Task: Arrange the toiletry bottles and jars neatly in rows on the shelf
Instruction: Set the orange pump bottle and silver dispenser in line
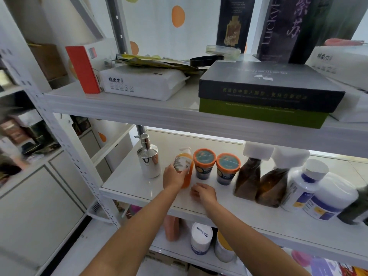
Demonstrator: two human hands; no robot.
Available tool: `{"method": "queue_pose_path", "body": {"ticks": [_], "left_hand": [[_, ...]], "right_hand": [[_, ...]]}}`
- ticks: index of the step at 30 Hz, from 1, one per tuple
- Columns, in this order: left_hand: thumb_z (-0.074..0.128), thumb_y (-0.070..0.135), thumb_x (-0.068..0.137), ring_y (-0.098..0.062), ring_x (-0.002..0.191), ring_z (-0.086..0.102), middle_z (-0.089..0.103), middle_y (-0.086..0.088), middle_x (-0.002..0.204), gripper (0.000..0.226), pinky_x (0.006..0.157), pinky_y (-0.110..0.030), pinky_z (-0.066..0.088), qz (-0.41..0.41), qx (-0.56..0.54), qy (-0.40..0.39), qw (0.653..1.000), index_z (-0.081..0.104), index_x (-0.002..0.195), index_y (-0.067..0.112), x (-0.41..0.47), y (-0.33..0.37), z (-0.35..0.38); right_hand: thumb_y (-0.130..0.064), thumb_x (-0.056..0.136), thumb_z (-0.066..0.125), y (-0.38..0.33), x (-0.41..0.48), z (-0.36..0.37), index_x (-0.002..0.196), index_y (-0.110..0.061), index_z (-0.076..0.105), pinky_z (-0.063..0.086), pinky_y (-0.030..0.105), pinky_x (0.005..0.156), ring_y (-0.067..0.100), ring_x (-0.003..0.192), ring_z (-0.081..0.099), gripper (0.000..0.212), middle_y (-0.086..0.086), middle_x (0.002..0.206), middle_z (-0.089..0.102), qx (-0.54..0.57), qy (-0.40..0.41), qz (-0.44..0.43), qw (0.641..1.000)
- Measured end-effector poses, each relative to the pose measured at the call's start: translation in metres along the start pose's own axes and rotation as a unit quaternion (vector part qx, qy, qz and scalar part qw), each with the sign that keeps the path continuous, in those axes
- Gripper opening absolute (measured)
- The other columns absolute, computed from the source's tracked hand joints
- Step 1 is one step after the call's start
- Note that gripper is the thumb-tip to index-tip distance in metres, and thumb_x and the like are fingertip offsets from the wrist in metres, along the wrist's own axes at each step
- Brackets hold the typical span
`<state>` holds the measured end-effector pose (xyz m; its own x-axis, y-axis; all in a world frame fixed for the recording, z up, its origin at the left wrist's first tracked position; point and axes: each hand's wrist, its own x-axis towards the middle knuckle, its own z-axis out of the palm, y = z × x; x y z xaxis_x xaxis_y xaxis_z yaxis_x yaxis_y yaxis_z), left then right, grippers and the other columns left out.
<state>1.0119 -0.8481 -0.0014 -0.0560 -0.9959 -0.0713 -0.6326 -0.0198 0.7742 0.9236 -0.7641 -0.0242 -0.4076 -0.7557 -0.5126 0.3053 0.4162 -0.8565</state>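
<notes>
My left hand [172,177] grips an orange pump bottle [186,166] that stands on the white middle shelf [139,184]. Left of it stands a chrome pump dispenser [149,160]. To its right, in a row, are two orange-lidded jars [204,163] [228,168], two brown bottles with white caps [249,176] [273,186] and two white bottles with blue labels [302,184] [328,198]. My right hand [203,192] rests on the shelf just in front of the jars, fingers loosely curled, holding nothing.
The shelf above carries a dark box [268,84], tissue packs [143,82] and a red box [83,68]. The shelf below holds a white jar [201,238] and a pink bottle [172,228]. A white upright post [79,166] stands at the left. A dark object [356,206] sits at the far right.
</notes>
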Motion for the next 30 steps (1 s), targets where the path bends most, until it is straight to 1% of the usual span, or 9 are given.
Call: {"method": "queue_pose_path", "body": {"ticks": [4,7,9,11,16,21,24,27,30], "left_hand": [[0.076,0.041,0.074,-0.027,0.106,0.060,0.060,-0.012,0.116,0.063,0.083,-0.032,0.049,-0.022,-0.028,-0.013,0.999,0.055,0.120,0.004,0.000,-0.008,-0.004],[0.069,0.035,0.083,-0.026,0.105,0.058,0.060,-0.010,0.112,0.048,0.088,-0.034,0.050,-0.079,-0.169,-0.045,0.981,0.056,0.119,0.006,-0.002,-0.014,-0.012],[0.059,0.032,0.092,-0.024,0.091,0.061,0.064,-0.009,0.095,0.024,0.078,-0.030,0.052,-0.146,-0.309,-0.066,0.937,0.062,0.099,0.009,-0.004,-0.016,-0.024],[0.059,0.029,0.093,-0.022,0.081,0.061,0.066,-0.010,0.092,0.026,0.062,-0.024,0.051,-0.176,-0.330,-0.091,0.923,0.063,0.100,0.004,-0.004,-0.018,-0.032],[0.064,0.041,0.087,-0.024,0.103,0.055,0.061,-0.011,0.116,0.049,0.090,-0.035,0.046,-0.201,-0.277,-0.158,0.926,0.056,0.121,0.006,-0.007,-0.024,-0.036],[0.072,0.031,0.081,-0.028,0.107,0.059,0.063,-0.016,0.120,0.054,0.097,-0.038,0.048,-0.182,-0.286,-0.182,0.923,0.058,0.121,-0.002,0.002,-0.036,-0.041],[0.071,0.021,0.083,-0.028,0.101,0.061,0.065,-0.017,0.110,0.049,0.095,-0.038,0.050,-0.150,-0.316,-0.194,0.916,0.058,0.121,-0.007,0.004,-0.043,-0.043],[0.068,0.013,0.085,-0.023,0.100,0.061,0.064,-0.013,0.110,0.045,0.087,-0.028,0.052,-0.093,-0.317,-0.197,0.923,0.056,0.125,-0.003,0.003,-0.045,-0.045],[0.066,0.013,0.087,-0.017,0.100,0.060,0.064,-0.007,0.118,0.043,0.081,-0.017,0.052,-0.022,-0.298,-0.195,0.934,0.056,0.128,0.005,0.003,-0.050,-0.046]], "right_hand": [[-0.019,0.090,0.061,0.000,0.001,0.008,0.097,-0.008,0.069,0.052,0.034,0.089,0.023,0.087,0.064,0.015,0.013,0.097,0.071,0.008,-0.046,-0.025,0.999],[-0.028,0.084,0.069,0.000,0.000,0.010,0.095,-0.009,0.068,0.054,0.036,0.092,0.026,0.093,0.067,0.022,0.007,0.089,0.071,0.003,-0.058,-0.027,0.998],[-0.035,0.079,0.073,-0.004,0.004,0.010,0.097,-0.010,0.064,0.055,0.035,0.090,0.027,0.096,0.067,0.032,0.009,0.093,0.069,0.010,-0.059,-0.009,0.998],[-0.043,0.074,0.076,-0.009,0.009,0.011,0.104,-0.008,0.062,0.057,0.035,0.086,0.026,0.093,0.068,0.048,0.012,0.101,0.069,0.006,-0.052,0.014,0.999],[-0.051,0.058,0.082,-0.019,0.017,0.020,0.109,-0.004,0.059,0.060,0.039,0.077,0.027,0.081,0.071,0.073,0.017,0.100,0.071,-0.047,-0.021,0.033,0.998],[-0.036,0.065,0.084,-0.022,0.018,0.018,0.106,-0.005,0.056,0.059,0.038,0.079,0.030,0.096,0.067,0.059,0.017,0.106,0.068,-0.037,-0.040,0.028,0.998],[-0.024,0.071,0.081,-0.025,0.010,0.019,0.104,0.000,0.060,0.058,0.034,0.079,0.026,0.090,0.067,0.046,0.016,0.099,0.069,-0.008,-0.051,0.017,0.999],[-0.013,0.077,0.075,-0.024,0.005,0.021,0.106,0.005,0.064,0.058,0.025,0.073,0.019,0.080,0.066,0.036,0.012,0.090,0.070,0.034,-0.066,0.006,0.997],[-0.005,0.078,0.072,-0.019,0.004,0.026,0.113,0.005,0.064,0.056,0.028,0.079,0.021,0.084,0.066,0.037,0.010,0.091,0.071,0.062,-0.049,-0.020,0.997]]}}
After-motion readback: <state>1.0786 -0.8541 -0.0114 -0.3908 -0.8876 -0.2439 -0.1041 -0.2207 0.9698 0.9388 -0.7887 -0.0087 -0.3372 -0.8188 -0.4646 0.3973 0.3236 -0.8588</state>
